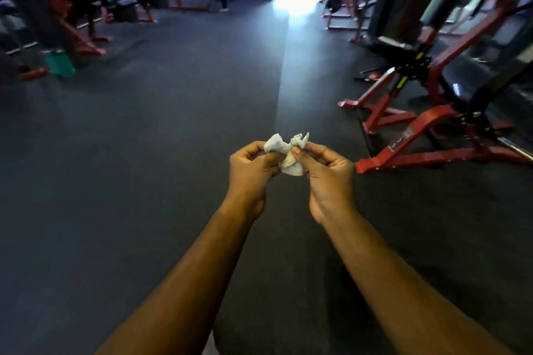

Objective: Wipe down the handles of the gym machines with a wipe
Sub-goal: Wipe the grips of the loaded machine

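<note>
While both bare forearms reach forward over the dark rubber gym floor, the left hand and the right hand meet at the centre, each pinching one side of a crumpled white wipe with curled fingers. Held between the two hands above the floor, the wipe touches no equipment. A red-framed gym machine with black pads stands to the right, apart from the hands. More red-framed machines line the far left, blurred.

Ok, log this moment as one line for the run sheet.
left hand: pinches wipe | right hand: pinches wipe | wipe: crumpled, held over floor | red machine: right, untouched
</note>
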The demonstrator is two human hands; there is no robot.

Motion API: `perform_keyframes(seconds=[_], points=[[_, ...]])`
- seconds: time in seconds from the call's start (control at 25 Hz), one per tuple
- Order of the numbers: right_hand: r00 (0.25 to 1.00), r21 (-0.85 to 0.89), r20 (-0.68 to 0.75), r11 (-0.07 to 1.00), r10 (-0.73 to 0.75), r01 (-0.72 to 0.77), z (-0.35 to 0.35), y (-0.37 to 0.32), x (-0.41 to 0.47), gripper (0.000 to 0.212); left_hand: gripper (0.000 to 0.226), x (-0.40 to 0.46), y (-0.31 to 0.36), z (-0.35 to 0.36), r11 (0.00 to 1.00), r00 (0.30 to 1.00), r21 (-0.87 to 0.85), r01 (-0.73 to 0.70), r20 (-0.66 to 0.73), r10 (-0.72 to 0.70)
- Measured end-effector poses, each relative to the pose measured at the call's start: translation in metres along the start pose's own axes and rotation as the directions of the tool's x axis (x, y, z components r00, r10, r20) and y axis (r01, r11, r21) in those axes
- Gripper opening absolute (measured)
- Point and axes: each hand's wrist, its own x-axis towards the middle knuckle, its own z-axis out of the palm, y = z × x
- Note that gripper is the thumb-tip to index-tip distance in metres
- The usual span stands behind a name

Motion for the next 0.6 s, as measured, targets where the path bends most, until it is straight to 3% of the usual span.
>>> perform_keyframes(seconds=[0.24, 0.44, 0.6], points=[[0.935, 0.036, -0.341, 0.993, -0.097, 0.116, 0.04, 0.018, 0.15, 0.022, 0.017, 0.193, 0.005, 0.041, 0.995, 0.923, 0.015, 0.095, 0.372, -0.093], [0.775, 0.001, -0.606, 0.975, -0.176, 0.223, 0.004, 0.003, 0.25, 0.021, 0.012, 0.291, -0.017, 0.136, 0.988, 0.836, 0.082, 0.131, 0.527, -0.154], [0.644, -0.076, -0.723, 0.956, -0.249, 0.284, -0.05, -0.013, 0.321, 0.018, 0.006, 0.342, -0.049, 0.227, 0.981, 0.714, 0.085, 0.173, 0.675, -0.185]])
